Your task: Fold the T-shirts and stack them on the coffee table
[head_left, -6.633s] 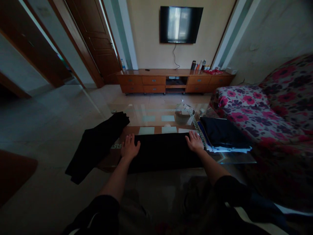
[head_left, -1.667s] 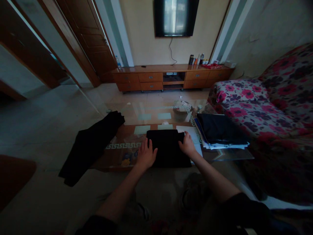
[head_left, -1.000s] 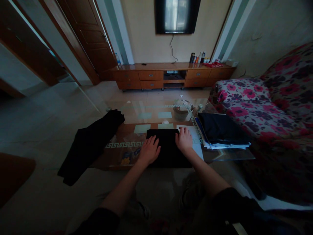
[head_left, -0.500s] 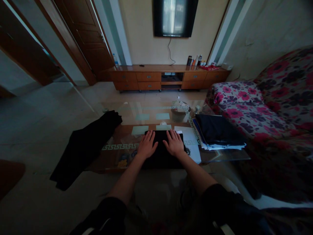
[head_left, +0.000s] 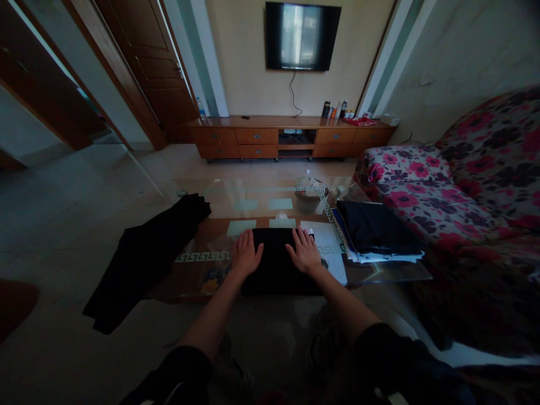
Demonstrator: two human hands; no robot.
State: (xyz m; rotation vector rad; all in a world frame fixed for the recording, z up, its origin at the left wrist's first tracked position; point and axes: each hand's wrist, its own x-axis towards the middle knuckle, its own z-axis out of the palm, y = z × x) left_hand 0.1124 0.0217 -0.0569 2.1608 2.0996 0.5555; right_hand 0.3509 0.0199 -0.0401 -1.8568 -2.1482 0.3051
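A folded black garment (head_left: pixel 274 264) lies flat on the glass coffee table (head_left: pixel 198 270) in front of me; its exact kind does not show. On its left edge rests my left hand (head_left: pixel 246 254), palm down with the thumb apart from the fingers. My right hand (head_left: pixel 304 251) lies flat along the right edge, fingers stretched out. Neither hand grips the cloth. Farther left, another black garment (head_left: pixel 143 253) is spread long across the table's end and hangs over its edge. To the right sits a stack of folded clothes (head_left: pixel 379 228), dark on top with pale cloth beneath.
A small basket or bowl (head_left: pixel 310 201) shows near the table's far side, with papers in it. Beyond stands a low wooden TV cabinet (head_left: pixel 257 136) below a wall-mounted television (head_left: pixel 302 36). A flowered sofa (head_left: pixel 422 185) runs along the right.
My left hand has slid left, off the garment's middle to its left edge. My right hand has shifted slightly right. More of the black cloth shows between them.
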